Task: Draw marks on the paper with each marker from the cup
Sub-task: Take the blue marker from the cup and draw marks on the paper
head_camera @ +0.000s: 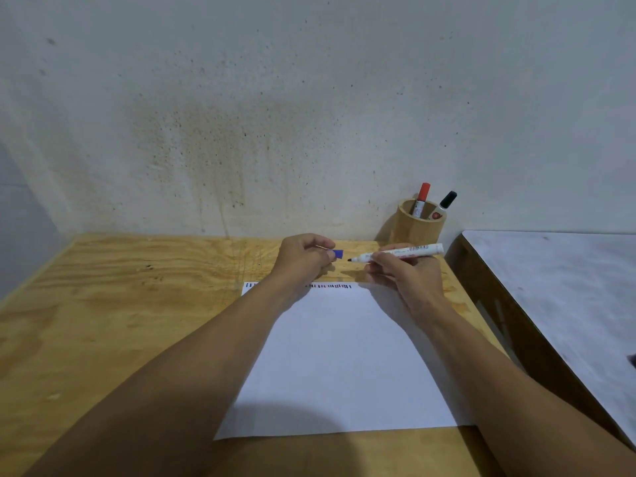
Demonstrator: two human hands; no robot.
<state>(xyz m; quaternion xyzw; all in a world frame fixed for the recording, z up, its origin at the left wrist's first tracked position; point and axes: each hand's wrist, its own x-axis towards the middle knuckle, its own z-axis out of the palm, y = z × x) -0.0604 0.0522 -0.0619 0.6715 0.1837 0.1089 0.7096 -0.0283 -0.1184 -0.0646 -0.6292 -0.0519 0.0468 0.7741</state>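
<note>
My right hand [402,270] grips a white marker [402,253] with its dark tip bared and pointing left. My left hand [303,258] pinches the marker's blue cap [338,254], a short gap away from the tip. Both hands hover above the far edge of a white paper [337,366] lying on the wooden table [120,321]. A row of short dark and red marks [330,286] runs along the paper's far edge, partly hidden by my left wrist. A tan cup [418,228] at the back right holds a red-capped marker [421,197] and a black-capped marker [444,204].
A stained wall [275,115] rises right behind the table. A second, grey-topped table [568,297] stands to the right, across a narrow gap.
</note>
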